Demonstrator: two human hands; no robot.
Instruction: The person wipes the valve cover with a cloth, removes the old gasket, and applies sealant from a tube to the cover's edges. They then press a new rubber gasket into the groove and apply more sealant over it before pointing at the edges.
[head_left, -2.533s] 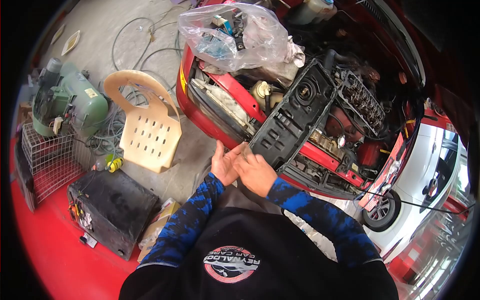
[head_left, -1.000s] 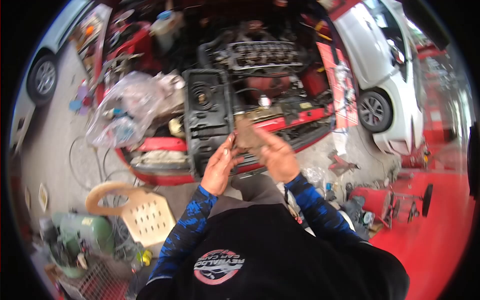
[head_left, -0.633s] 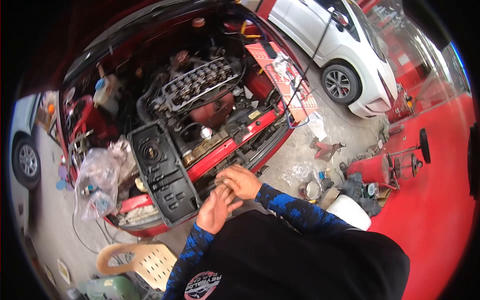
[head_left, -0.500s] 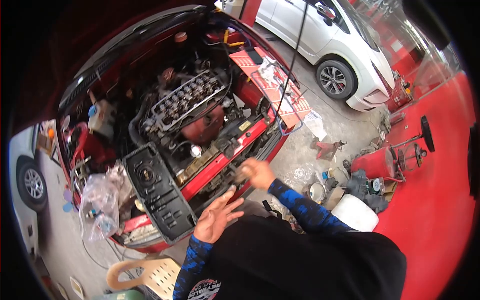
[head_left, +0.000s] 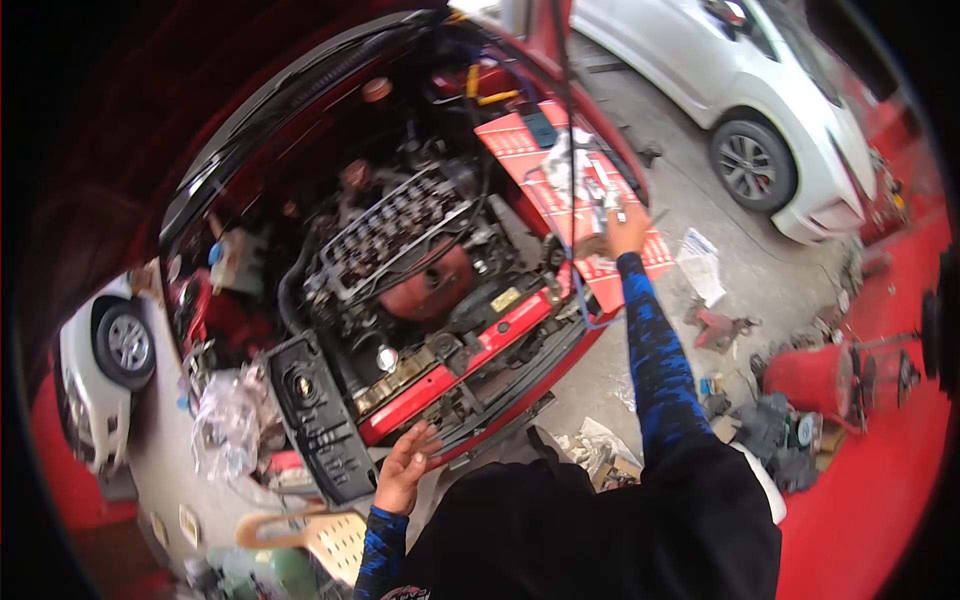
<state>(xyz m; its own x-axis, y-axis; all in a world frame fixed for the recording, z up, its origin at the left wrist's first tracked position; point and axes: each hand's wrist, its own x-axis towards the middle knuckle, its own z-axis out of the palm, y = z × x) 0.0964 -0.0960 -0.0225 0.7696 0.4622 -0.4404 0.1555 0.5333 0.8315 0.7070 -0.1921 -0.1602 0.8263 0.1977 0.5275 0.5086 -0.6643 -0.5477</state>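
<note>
My right hand (head_left: pixel 627 232) reaches out over a red patterned board (head_left: pixel 515 148) laid across the car's front corner. Its fingertips are at some silver metal tools (head_left: pixel 611 204); the fingers are partly hidden and blurred, so I cannot tell whether they grip one. Beside them on the board lies a crumpled white cloth (head_left: pixel 568 165). My left hand (head_left: pixel 405 468) is empty, its fingers loosely bent and apart, near the red front crossmember (head_left: pixel 410 392). The engine's cylinder head (head_left: pixel 395 232) is uncovered, with its valve gear showing. A black engine cover (head_left: pixel 318 425) leans at the front left of the bay.
A dark phone-like slab (head_left: pixel 540 128) lies on the board's far end. Left of the black cover sits a clear plastic bag (head_left: pixel 230 425). A beige plastic chair (head_left: pixel 335 540) stands below it. White cars (head_left: pixel 690 70) are parked on both sides. A red tank (head_left: pixel 810 380) stands at right.
My right hand has moved from in front of the bumper out to the tools on the red board. My left hand has drawn slightly lower, its fingers more bent. The view has shifted.
</note>
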